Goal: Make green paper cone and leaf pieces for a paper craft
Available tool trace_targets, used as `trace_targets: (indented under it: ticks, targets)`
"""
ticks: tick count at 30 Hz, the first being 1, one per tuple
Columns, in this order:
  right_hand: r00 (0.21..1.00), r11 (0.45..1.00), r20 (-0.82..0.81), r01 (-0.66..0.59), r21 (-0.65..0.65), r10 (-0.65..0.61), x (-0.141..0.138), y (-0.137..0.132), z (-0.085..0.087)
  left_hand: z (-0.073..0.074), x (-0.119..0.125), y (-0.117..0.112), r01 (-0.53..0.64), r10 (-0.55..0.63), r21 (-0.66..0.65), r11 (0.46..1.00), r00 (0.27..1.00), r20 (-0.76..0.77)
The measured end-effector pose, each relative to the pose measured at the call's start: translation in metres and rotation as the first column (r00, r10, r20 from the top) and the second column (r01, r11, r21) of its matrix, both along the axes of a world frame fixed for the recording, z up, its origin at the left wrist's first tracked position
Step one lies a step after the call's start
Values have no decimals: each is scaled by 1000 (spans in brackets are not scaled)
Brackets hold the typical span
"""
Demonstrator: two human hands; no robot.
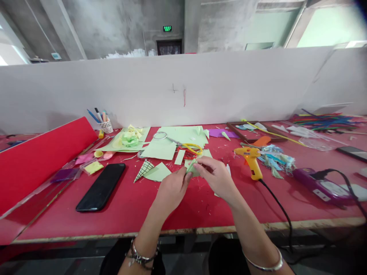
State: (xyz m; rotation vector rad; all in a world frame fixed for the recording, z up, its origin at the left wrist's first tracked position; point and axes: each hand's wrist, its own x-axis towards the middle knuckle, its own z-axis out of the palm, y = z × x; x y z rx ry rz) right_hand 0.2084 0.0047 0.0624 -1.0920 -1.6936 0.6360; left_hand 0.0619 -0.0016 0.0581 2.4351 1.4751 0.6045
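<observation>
Between both hands a small piece of light green paper is pinched, folded or rolled at its upper end. My left hand grips its left side with thumb and fingers. From the right, the fingertips of my right hand close on the same paper. Just left of the hands lie a paper cone with a black grid and a rounded green paper piece. Beyond them are yellow-handled scissors, a narrow paper strip and flat green sheets.
A black phone lies at left, near a red board. On the right stand a yellow glue gun with its cord, a purple power strip and a bundle of blue threads. Crumpled paper and a pen cup sit behind.
</observation>
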Motion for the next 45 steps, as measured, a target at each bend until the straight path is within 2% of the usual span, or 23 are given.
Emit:
trace_targets:
  ticks: [10, 14, 18, 21, 24, 27, 30, 34, 39, 42, 45]
  targets:
    - [996, 993, -77, -42, -108, 34, 1, -3, 4, 4, -4, -3, 153, -142, -135, 979, 986, 90]
    - [995, 994, -94, -37, -103, 27, 1, -3, 4, 3, -4, -3, 187, -160, -147, 971, 971, 177]
    - [992, 991, -114, -63, -120, 49, 1, -3, 4, 3, -3, -3, 265, -190, -183, 947, 919, 346]
    - [990, 987, -120, -95, -130, 79, 1, -3, 3, 2, -1, -4, 263, -164, -180, 948, 886, 434]
    - [990, 984, -115, -96, -148, 80, -2, -2, 1, 0, 2, -3, 199, -122, -141, 970, 897, 425]
    - [999, 992, -3, -46, -119, 46, -4, -1, -2, -2, 3, -2, 145, -67, -146, 979, 896, 440]
    - [991, 996, 129, -24, -86, 36, -6, 0, -5, -5, 5, -3, 120, -17, -171, 978, 862, 506]
    - [986, 994, 159, -42, -102, 58, -6, 0, -6, -6, 7, -5, 172, 10, -242, 955, 796, 605]
    - [985, 994, 164, -41, -97, 57, -5, 0, -6, -8, 9, -4, 212, 26, -281, 936, 755, 656]
    - [990, 993, 121, -55, -107, 68, -4, 1, -6, -7, 9, -4, 228, 40, -294, 928, 724, 689]
    - [991, 979, 34, -126, -158, 133, -3, 0, -6, -5, 10, -5, 269, 55, -311, 912, 669, 741]
